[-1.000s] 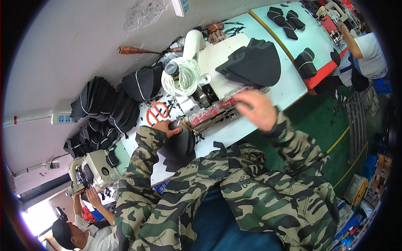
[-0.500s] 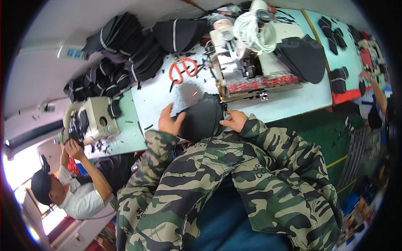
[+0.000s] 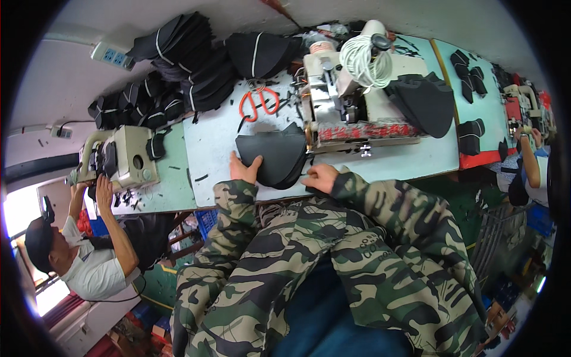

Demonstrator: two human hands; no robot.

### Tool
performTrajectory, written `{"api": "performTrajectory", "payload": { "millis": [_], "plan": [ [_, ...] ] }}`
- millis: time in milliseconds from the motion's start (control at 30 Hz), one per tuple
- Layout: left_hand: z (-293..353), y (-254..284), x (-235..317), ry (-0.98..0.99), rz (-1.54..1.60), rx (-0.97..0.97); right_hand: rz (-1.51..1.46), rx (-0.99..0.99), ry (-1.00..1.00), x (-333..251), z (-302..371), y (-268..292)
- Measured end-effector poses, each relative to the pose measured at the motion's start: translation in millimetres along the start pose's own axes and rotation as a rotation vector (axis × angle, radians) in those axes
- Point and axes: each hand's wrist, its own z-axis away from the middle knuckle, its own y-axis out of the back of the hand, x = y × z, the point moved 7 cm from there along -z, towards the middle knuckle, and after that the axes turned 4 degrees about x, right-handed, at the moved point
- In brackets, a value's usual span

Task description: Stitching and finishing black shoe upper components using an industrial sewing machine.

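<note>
A stack of black curved fabric panels lies on the white table in front of me, its rounded side toward me. My left hand rests at the stack's left edge, fingers extended and thumb apart, touching the top panel. Just right of the stack, at the table's front edge, my right hand has its fingers curled together. Something dark shows below those fingers, but what it is I cannot make out. Orange-handled scissors lie beyond the stack.
A sewing machine with a coiled white cable stands right of the stack, more black panels on it. Tied black bundles are heaped at the back left. Another person works at a second machine on the left.
The panel stack has moved away from my lap, farther onto the table and flatter. My left hand has come down against its edge; my right hand has moved nearer and its fingers are more curled.
</note>
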Motion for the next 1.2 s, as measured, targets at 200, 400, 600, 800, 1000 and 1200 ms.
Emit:
{"api": "performTrajectory", "payload": {
  "millis": [200,400,600,800,1000,1200],
  "plan": [
    [14,14,164,-1.022,-0.466,-0.141,0.107,0.773,0.239,-51,134,174],
    [8,-34,145,-1.043,-0.601,-0.558,0.662,1.091,0.201,-36,184,251],
    [2,-14,141,-1.104,-0.561,-0.33,0.669,1.159,0.277,0,144,250],
    [7,-16,135,-1.195,-0.616,-0.15,0.565,1.204,0.315,-13,149,247],
    [8,-21,185,-0.447,0.071,-1.364,-0.391,0.587,0.5,-72,108,150],
    [-28,-49,229,-0.639,-0.169,-1.007,-1.084,0.313,-0.001,-64,53,89]
  ]
}}
